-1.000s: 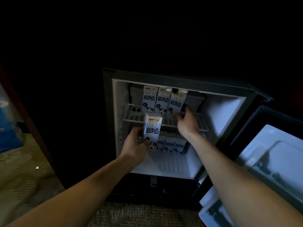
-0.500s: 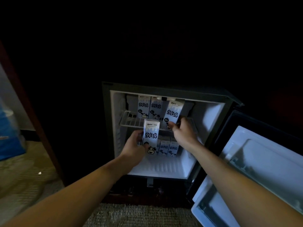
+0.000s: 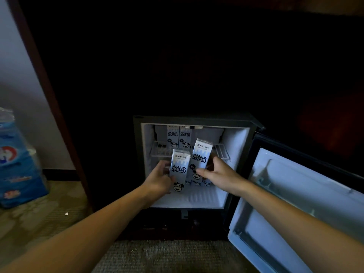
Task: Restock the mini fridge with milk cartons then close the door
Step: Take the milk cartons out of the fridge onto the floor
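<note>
The mini fridge (image 3: 239,146) stands open inside a dark cabinet, its door (image 3: 299,205) swung out to the right. My left hand (image 3: 160,179) grips a white milk carton (image 3: 178,170) with a cow print, upright in front of the fridge opening. My right hand (image 3: 217,175) grips a second carton (image 3: 201,157), tilted slightly, just in front of the wire shelf (image 3: 221,152). Two cartons (image 3: 178,135) stand on that shelf at the back. More cartons (image 3: 197,182) stand on the fridge floor, mostly hidden behind my hands.
A blue plastic-wrapped pack (image 3: 14,162) sits on the carpet at the far left by a dark wooden post (image 3: 49,95). The open door's white inner shelves take up the lower right. Carpet (image 3: 157,257) lies in front of the fridge.
My right hand has pulled the third carton off the wire shelf, toward me and down. The left hand's carton stays in front of the opening. My head has drawn back from the fridge.
</note>
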